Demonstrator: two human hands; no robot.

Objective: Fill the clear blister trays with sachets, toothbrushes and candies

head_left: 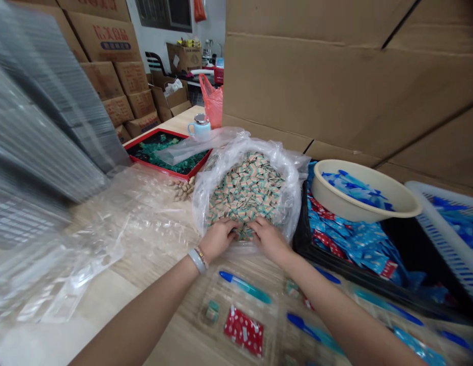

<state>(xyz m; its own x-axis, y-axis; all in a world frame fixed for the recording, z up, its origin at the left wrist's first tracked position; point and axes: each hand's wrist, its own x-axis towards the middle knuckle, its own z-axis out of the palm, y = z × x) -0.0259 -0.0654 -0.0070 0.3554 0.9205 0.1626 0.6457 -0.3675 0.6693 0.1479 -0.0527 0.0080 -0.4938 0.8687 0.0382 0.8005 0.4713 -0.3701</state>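
My left hand (220, 235) and my right hand (267, 235) reach over the near rim of a clear plastic bag (200, 203). The bag is full of small green and tan packets (252, 185). Both hands have curled fingers touching the packets, and what lies between the fingertips is too small to make out. Below them on the table is a clear tray (217, 330) with a blue-and-teal pen (246, 287), a small green packet (212, 311) and a red dotted packet (244, 331). More filled trays lie under my right forearm.
A beige basin (335, 203) of blue pieces sits over a black crate (316, 251) of blue and red packets. Beside it stands a white basket (431, 213). Clear trays (145, 223), a red-rimmed tray (190, 173) and a mug (201, 127) are leftward; cardboard (335, 91) rises behind.
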